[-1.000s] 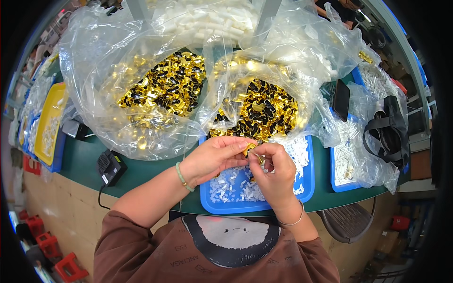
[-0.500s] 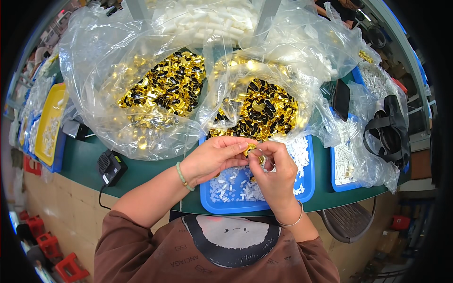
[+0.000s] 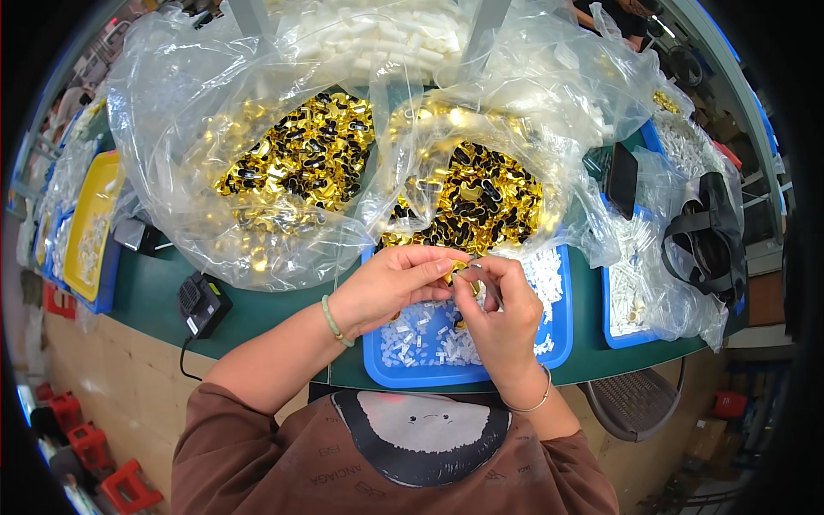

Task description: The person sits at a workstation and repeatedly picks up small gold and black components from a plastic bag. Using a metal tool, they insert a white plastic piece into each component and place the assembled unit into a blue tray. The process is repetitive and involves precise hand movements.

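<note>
Above the blue tray (image 3: 562, 322), my left hand (image 3: 390, 287) pinches a small shiny gold piece (image 3: 455, 271) between thumb and fingers. My right hand (image 3: 502, 305) is closed beside it, thumb and forefinger pressed together at the piece's edge. A thin greyish sliver shows between the right fingers, too small to name. Small white plastic parts (image 3: 412, 343) lie loose in the tray under both hands. A few gold-and-black pieces show between the hands, partly hidden by the right fingers.
Clear plastic bags of gold-and-black pieces (image 3: 318, 159) (image 3: 489, 197) stand behind the tray. White tubes (image 3: 386, 39) are heaped farther back. A black corded device (image 3: 203, 306) and a yellow tray (image 3: 81, 236) are left; a phone (image 3: 621, 180), another blue tray (image 3: 631, 341) and a black bag (image 3: 708, 240) are right.
My right fingers have shifted slightly at the gold piece, and the greyish sliver between them shows more plainly. My left hand has hardly moved.
</note>
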### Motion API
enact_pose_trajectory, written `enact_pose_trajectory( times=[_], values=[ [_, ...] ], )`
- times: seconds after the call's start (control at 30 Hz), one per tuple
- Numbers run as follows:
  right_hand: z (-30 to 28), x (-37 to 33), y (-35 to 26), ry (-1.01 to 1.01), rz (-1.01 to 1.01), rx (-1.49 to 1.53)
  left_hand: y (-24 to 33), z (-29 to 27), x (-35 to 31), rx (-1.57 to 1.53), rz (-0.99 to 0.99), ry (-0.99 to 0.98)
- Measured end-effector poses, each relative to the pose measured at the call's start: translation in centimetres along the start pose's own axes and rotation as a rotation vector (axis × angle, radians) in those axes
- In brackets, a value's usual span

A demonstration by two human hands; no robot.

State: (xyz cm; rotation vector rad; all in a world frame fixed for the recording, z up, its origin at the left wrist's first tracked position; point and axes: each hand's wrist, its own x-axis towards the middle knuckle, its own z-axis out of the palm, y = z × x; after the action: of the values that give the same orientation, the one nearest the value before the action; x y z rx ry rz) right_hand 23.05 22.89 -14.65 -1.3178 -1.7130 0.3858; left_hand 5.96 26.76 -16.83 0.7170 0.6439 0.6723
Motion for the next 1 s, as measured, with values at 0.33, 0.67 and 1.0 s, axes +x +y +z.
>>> enact_pose_trajectory(
  times=[0.33, 0.67, 1.0],
  values=[
    [-0.7, 0.5, 0.7, -0.124, 0.216, 0.225, 0.1, -0.3, 0.1, -0.141, -0.018, -0.025],
    [-0.8, 0.8, 0.9, -0.168, 0.090, 0.173, 0.9, 0.3, -0.5, 0.147, 0.086, -0.002],
    [-0.9, 0.8, 0.7, -0.225, 0.049, 0.167, 0.6, 0.2, -0.5, 0.295, 0.153, 0.018]
  ],
)
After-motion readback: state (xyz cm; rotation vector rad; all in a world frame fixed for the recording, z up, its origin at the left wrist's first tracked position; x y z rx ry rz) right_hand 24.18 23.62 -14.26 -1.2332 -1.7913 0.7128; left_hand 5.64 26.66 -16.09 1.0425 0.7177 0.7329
